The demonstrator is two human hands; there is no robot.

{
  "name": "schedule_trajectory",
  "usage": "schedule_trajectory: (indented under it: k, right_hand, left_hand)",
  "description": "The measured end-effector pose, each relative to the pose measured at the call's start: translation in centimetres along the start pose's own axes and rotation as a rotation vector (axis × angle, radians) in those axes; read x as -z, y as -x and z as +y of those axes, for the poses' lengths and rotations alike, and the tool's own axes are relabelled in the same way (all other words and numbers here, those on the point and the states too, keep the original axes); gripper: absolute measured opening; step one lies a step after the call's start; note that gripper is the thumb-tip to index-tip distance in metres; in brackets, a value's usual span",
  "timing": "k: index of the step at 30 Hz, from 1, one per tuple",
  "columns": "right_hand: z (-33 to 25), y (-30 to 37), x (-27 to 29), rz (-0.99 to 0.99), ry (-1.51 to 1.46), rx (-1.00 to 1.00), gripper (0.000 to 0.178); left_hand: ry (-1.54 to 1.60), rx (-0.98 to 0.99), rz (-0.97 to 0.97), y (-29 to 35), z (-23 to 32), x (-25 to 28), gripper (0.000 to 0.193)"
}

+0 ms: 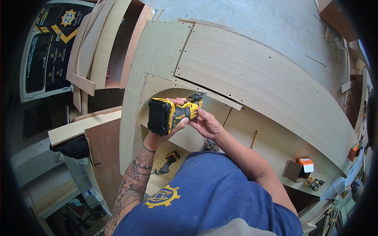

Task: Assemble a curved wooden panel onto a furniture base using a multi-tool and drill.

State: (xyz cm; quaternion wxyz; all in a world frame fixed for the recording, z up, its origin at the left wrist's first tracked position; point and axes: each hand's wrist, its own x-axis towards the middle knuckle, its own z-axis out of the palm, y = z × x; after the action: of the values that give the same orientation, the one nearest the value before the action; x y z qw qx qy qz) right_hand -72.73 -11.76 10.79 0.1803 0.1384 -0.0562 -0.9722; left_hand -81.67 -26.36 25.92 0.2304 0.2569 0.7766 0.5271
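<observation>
My left hand (179, 126) is wrapped round the body of a yellow and black cordless oscillating multi-tool (182, 113), whose big battery points back toward me. My right hand (209, 125) grips the tool's front end with bent fingers. The tool's dark head meets the curved edge of a pale plywood panel (157, 84); whether the blade is cutting into it I cannot tell. From that spot a thin wooden strip (226, 101) runs to the right. Below my hands, a second power tool (210, 145) is partly hidden by my shirt.
A cordless drill (168, 163) lies lower left on plywood. On the right-hand surface are a pencil (254, 139), an open cardboard box (295, 171) with an orange packet, and another yellow tool (314, 183). A large screwed plywood panel (252, 59) spans the far side. Stacked boards (104, 43) stand left.
</observation>
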Motion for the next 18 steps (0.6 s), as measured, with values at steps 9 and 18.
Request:
schedule_trajectory:
  k: [9,18]
  right_hand:
    - [-0.2,0.1,-1.7,-0.024,0.017,-0.077,0.049]
    - [0.4,-0.9,-1.2,-0.02,-0.002,-0.101,0.049]
  left_hand:
    - [-0.039,-0.037,0.047,0.7,0.9,0.5,0.054]
    - [-0.134,-0.02,0.049,1.0,0.9,0.8,0.054]
